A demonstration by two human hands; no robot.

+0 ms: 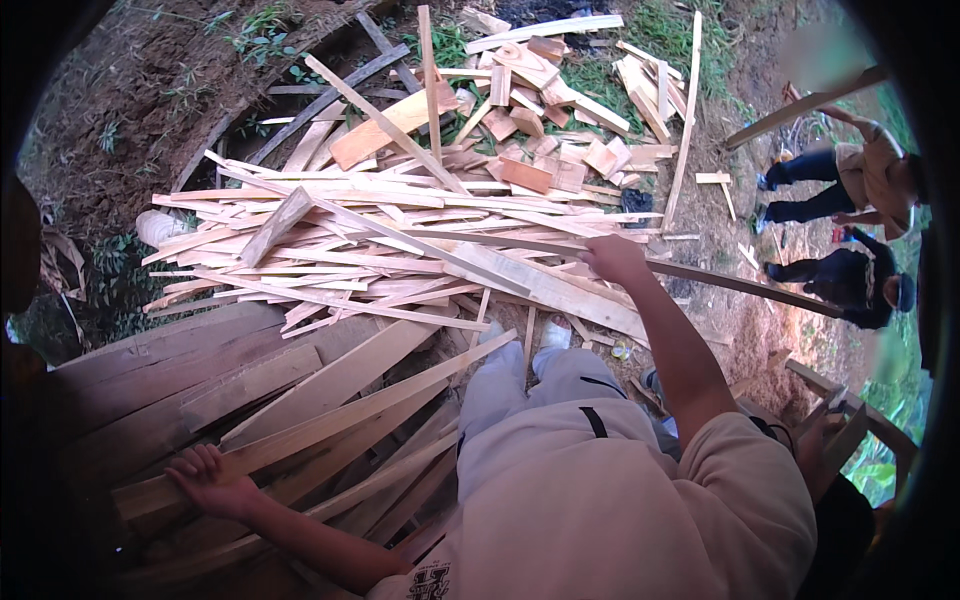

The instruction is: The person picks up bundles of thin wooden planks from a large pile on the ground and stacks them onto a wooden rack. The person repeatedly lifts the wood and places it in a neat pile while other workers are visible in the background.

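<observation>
Fingers closed, my right hand (614,260) grips a long, narrow wooden strip (740,281). The strip runs from over the scrap pile on the left out to the right. At the lower left, my left hand (212,484) has its fingers curled over the edge of a long wooden board (370,408). That board slants up toward my legs, above other boards. Below my right hand, a wide pale plank (570,297) lies slanted at the near edge of the pile.
A heap of thin wooden strips (330,235) spreads ahead of my feet, with short offcut blocks (530,120) beyond it. Stacked planks (170,375) lie at left. Two people (835,180) stand at right; a raised beam (800,108) is near one. A wooden frame (880,430) stands at lower right.
</observation>
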